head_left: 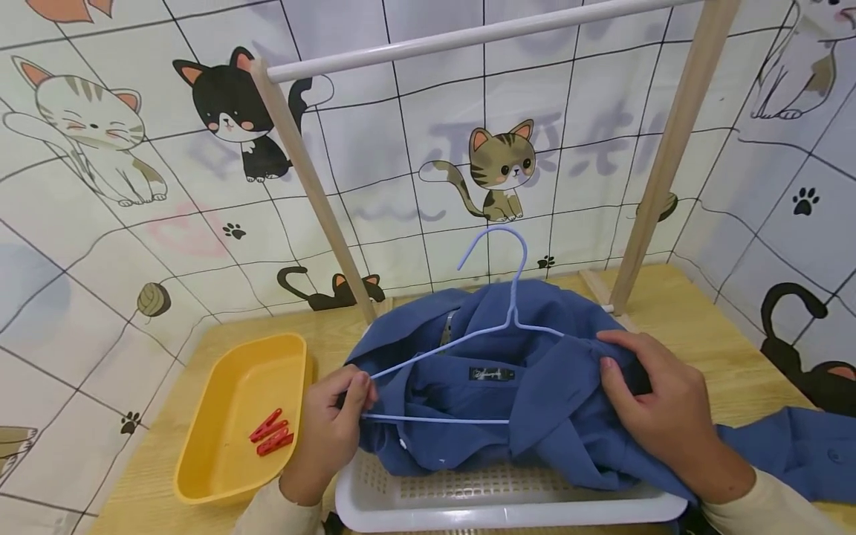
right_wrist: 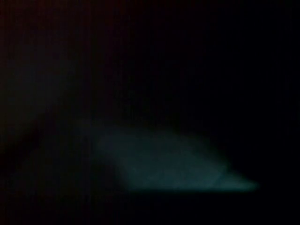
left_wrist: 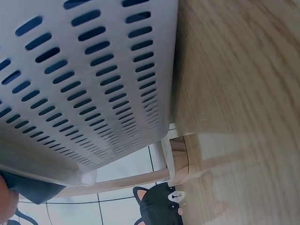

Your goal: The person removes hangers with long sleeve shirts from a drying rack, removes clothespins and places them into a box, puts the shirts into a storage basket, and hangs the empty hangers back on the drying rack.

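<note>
A blue collared shirt (head_left: pixel 568 401) lies bunched over a white slotted basket (head_left: pixel 508 518), its collar label facing up. Across its neck opening lies a light-purple hanger (head_left: pixel 513 301), hook pointing toward the back wall. My left hand (head_left: pixel 329 423) grips the hanger's left end, thumb on top. The hanger's right arm runs under the cloth and is hidden there. At that side my right hand (head_left: pixel 662 390) pinches the shirt's shoulder between thumb and fingers. The left wrist view shows the basket's slotted side (left_wrist: pixel 103 84) and a bit of blue cloth (left_wrist: pixel 35 187). The right wrist view is almost black.
Left of the basket stands a yellow tray (head_left: pixel 224 401) holding several red clothespins (head_left: pixel 270 438). Behind, a wooden rack with a white rod (head_left: pixel 435 47) spans above the table (head_left: pixel 695 312). One blue sleeve (head_left: pixel 789 453) stretches out to the right. Cat-patterned walls enclose the table.
</note>
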Action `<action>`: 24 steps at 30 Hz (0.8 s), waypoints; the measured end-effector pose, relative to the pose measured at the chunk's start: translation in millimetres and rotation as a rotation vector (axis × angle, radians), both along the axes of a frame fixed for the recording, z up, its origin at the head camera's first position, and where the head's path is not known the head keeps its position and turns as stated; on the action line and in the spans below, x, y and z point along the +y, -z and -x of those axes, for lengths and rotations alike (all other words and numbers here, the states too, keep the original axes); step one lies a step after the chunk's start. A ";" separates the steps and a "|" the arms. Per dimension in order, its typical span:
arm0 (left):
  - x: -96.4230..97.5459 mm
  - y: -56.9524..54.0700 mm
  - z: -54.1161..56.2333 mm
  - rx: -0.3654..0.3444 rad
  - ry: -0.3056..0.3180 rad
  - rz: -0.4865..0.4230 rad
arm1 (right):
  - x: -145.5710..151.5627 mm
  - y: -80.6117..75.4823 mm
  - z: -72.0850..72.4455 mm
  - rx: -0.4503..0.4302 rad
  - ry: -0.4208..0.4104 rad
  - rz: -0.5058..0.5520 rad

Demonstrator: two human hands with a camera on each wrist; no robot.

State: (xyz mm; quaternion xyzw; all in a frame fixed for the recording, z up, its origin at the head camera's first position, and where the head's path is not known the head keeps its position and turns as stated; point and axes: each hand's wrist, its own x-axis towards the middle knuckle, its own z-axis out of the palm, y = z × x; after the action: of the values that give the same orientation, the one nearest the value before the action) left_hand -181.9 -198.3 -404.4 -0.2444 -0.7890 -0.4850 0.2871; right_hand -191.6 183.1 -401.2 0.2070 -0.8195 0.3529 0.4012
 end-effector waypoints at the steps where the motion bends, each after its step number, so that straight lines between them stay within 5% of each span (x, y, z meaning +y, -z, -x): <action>1: -0.2 1.8 -0.9 -0.001 -0.005 -0.005 | -0.6 0.9 -0.5 -0.007 0.002 -0.008; 14: 2.0 -0.3 -5.4 -0.117 -0.021 -0.040 | -1.4 3.5 0.4 0.020 0.021 -0.025; 24: 3.1 2.7 -5.1 -0.070 0.014 -0.150 | -2.3 1.7 0.3 -0.005 0.042 -0.049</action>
State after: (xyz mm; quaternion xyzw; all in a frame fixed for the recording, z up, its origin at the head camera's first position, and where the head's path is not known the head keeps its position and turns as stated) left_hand -176.8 -195.2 -407.2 -0.2108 -0.7583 -0.5529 0.2736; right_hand -191.8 180.8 -402.9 0.1985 -0.8331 0.3247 0.4013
